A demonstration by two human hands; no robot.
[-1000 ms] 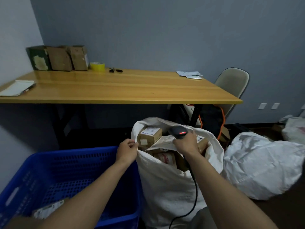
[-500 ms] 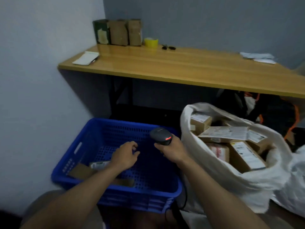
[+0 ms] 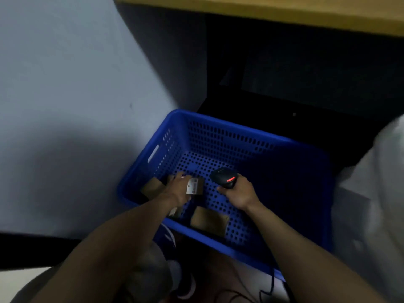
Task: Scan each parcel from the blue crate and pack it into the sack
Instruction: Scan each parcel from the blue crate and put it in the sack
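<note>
Both hands have left the white sack [image 3: 384, 171] and dropped into the blue perforated plastic crate [image 3: 240, 130] — the next parcel's turn, I'd say. The left hand [image 3: 177, 189] lies over a small brown cardboard parcel with a white label [image 3: 195, 186] on the crate floor, though it's too blurred to tell if the fingers have closed on it. The right hand [image 3: 238, 193] is curled round the black handheld scanner [image 3: 225, 178], which sits just beside the parcel.

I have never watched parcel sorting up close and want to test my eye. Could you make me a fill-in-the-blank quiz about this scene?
1. The right hand grips a scanner whose light glows ___.
2. The left hand touches a labelled parcel lying inside the ___.
3. The sack at the right edge of the picture is ___ in colour.

Missing words: red; crate; white.
</note>
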